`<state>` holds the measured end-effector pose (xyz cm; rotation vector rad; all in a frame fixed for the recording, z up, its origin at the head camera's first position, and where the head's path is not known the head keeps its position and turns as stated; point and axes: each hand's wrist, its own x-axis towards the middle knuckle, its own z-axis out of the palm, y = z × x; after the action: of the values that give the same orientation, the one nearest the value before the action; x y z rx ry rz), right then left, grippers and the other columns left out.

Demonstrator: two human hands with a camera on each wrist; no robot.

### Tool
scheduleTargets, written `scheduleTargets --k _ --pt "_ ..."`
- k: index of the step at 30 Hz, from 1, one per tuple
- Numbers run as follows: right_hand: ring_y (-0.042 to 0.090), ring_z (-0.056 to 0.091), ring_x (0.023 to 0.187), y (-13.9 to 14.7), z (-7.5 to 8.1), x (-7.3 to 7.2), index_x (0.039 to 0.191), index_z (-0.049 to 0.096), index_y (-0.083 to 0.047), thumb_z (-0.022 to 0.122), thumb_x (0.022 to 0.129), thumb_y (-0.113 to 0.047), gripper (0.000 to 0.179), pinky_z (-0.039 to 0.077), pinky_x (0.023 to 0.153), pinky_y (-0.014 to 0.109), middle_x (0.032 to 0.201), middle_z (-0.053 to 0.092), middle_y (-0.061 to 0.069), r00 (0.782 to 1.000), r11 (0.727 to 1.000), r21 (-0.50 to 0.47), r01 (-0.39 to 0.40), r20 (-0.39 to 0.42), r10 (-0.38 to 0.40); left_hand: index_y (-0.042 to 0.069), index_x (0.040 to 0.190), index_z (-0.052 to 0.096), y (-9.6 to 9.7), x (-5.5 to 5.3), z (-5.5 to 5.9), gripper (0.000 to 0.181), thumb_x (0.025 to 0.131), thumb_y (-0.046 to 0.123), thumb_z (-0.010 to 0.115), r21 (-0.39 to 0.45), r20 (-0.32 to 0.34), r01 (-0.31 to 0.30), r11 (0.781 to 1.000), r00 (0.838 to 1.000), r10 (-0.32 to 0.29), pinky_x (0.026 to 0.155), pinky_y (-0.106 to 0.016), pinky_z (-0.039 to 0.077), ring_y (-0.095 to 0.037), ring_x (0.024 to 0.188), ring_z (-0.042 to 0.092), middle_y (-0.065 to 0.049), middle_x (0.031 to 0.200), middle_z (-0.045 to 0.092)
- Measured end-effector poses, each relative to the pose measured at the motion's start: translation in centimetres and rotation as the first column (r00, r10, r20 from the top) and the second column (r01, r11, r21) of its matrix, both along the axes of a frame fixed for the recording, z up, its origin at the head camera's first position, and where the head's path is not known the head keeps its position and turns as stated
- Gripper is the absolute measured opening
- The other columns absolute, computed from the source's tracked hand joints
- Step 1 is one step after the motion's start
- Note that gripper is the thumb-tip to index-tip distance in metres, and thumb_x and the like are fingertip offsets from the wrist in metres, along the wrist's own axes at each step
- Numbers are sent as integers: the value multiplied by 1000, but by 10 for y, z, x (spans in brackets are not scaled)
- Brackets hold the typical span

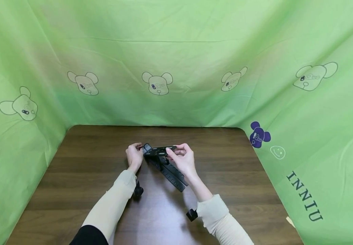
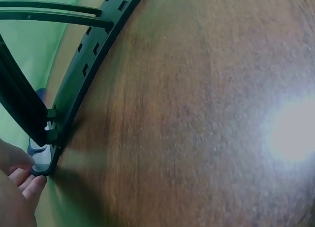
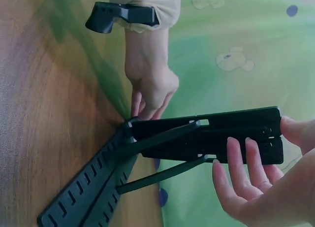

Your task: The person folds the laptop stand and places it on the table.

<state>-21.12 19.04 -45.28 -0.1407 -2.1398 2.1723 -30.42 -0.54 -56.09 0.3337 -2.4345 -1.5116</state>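
A black folding stand (image 1: 170,173), with two slotted base rails and a hinged top plate (image 3: 231,133), is unfolded at an angle over the table. Thin prop arms (image 3: 167,178) run from the base slots to the plate's underside. With thumb and fingers, my left hand (image 1: 134,156) pinches the hinge end of the stand, at a pale grey tab (image 2: 42,160). My right hand (image 1: 183,159) grips the free end of the top plate, thumb at its edge and fingers on the underside. In the right wrist view the plate is raised from the rails.
The brown wooden table (image 1: 87,187) carries a bright glare spot. A green curtain (image 1: 176,109) with printed bear heads hangs around its back and sides. Small black wrist cameras (image 1: 138,190) are strapped below both hands. A pale slip (image 1: 290,222) lies at the right table edge.
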Motion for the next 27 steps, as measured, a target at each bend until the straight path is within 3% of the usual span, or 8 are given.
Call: scheduleTargets --k 4,8,12,15,17,21,24,27 --pt "4 72 65 1 -3 3 128 52 5 79 101 -9 41 61 66 19 84 76 7 999 987 159 -23 -34 28 -1 133 76 -9 -9 -26 39 96 -1 64 -110 0 76 991 997 -77 104 -54 61 -40 121 76 -21 127 81" --pt "23 78 86 13 -8 6 141 51 5 71 107 -15 44 64 76 27 107 76 24 991 934 355 -50 -97 90 1 152 62 -18 -6 -46 54 99 11 68 -269 -6 195 943 979 -204 107 -58 59 -44 131 70 -26 144 71" --pt "44 74 113 31 -22 2 144 57 4 68 109 -17 42 67 94 48 124 74 29 970 894 443 -63 -184 159 -7 159 50 -26 16 -43 68 102 23 72 -383 29 284 879 955 -296 121 -62 50 -51 147 56 -34 158 57" --pt "41 71 123 53 -52 -11 147 58 0 70 108 -23 47 64 102 53 131 72 27 934 864 499 -65 -275 229 -10 160 48 -29 37 -27 76 103 35 74 -427 87 346 835 935 -343 127 -63 43 -51 156 46 -35 163 51" --pt "36 68 130 70 -86 -25 153 57 -8 70 108 -34 53 60 108 54 139 71 22 917 816 576 -43 -302 262 -9 160 47 -26 51 -11 82 103 44 73 -461 145 394 795 918 -370 129 -62 42 -50 158 44 -34 166 49" --pt "37 56 148 98 -152 -51 166 47 -21 66 108 -51 68 49 119 61 159 61 14 894 652 757 -37 -267 361 -7 161 48 -14 75 13 93 102 63 67 -576 246 461 675 885 -395 132 -56 39 -46 159 44 -30 168 48" --pt "47 44 157 103 -166 -50 170 41 -19 67 107 -56 77 41 123 71 169 51 18 866 540 836 -102 -193 462 -5 161 49 -3 88 18 96 100 67 68 -600 279 482 639 874 -397 135 -53 36 -44 162 42 -28 169 48" --pt "51 36 162 102 -164 -42 171 40 -19 71 102 -61 87 39 125 72 173 44 22 846 476 863 -168 -121 519 -4 160 51 7 94 15 97 98 68 69 -611 286 484 626 873 -396 135 -52 37 -41 163 41 -27 170 48"
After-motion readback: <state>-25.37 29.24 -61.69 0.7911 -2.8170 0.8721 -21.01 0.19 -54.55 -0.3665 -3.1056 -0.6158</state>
